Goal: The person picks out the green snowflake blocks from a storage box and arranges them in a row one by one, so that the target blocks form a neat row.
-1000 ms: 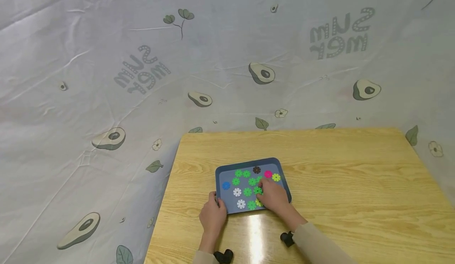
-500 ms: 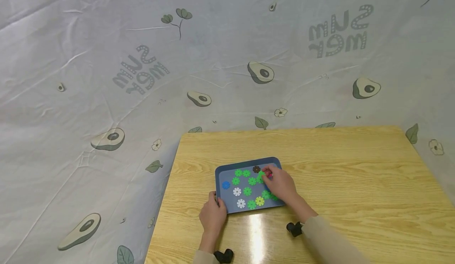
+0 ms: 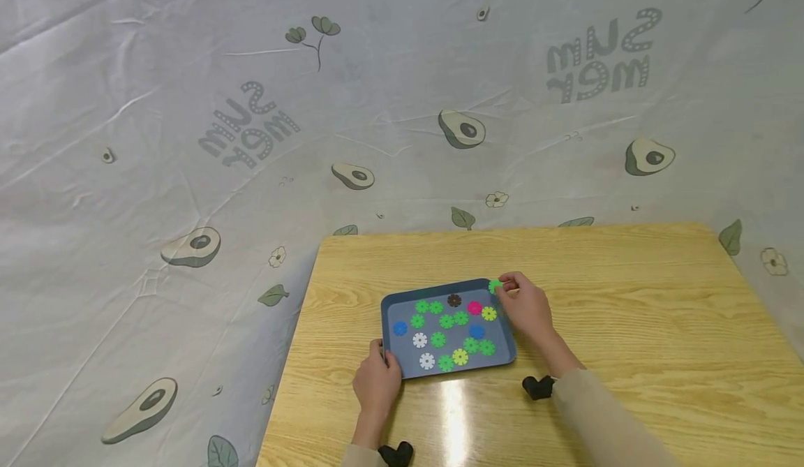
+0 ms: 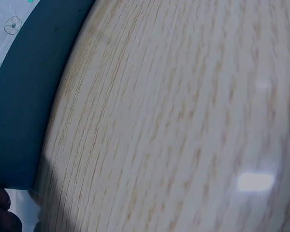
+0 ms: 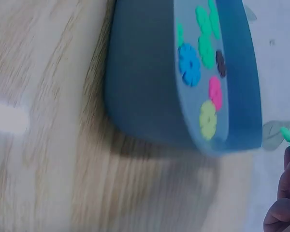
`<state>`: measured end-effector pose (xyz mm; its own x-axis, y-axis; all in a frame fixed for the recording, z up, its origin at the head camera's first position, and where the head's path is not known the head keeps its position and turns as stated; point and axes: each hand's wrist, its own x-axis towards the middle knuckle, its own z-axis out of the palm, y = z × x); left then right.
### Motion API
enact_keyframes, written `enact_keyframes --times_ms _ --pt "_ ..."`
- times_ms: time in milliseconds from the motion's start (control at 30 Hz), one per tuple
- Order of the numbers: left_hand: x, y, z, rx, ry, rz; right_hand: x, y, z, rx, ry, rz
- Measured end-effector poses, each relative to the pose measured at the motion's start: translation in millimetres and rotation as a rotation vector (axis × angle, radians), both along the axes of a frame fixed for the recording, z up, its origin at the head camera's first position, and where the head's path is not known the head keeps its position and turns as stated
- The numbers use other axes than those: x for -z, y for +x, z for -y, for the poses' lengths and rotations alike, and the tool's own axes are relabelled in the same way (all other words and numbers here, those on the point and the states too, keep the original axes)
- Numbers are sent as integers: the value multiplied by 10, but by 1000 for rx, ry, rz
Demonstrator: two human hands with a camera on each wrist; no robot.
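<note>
So the right hand (image 3: 529, 310) has a bright green, notched, flower-shaped plastic disc (image 3: 495, 286) pinched in its fingertips, barely any gap, up by the far right corner of the blue-grey rectangular tray (image 3: 402, 310). Left hand (image 3: 378, 381) just grips the tray's near left corner.

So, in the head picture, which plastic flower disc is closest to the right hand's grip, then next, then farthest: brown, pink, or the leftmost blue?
1. Pink plastic flower disc: nearest the right hand's grip, toward the right end of the blue-grey tray.
2. Brown plastic flower disc: left of pink.
3. Blue plastic flower disc: at the left end, farthest.
</note>
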<state>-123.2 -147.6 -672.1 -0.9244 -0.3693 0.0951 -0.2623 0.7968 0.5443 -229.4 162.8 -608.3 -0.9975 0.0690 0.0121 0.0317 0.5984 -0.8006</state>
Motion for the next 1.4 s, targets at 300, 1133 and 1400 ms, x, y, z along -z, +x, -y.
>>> enact_keyframes --times_ms 300,1133,1400 --pt "13 -3 18 0 -9 2 181 -31 -181 110 -31 33" --pt "-42 26 14 8 -23 -25 501 -74 -265 58 126 157" --pt "-41 19 6 2 -14 -17 500 -103 -290 46 146 161"
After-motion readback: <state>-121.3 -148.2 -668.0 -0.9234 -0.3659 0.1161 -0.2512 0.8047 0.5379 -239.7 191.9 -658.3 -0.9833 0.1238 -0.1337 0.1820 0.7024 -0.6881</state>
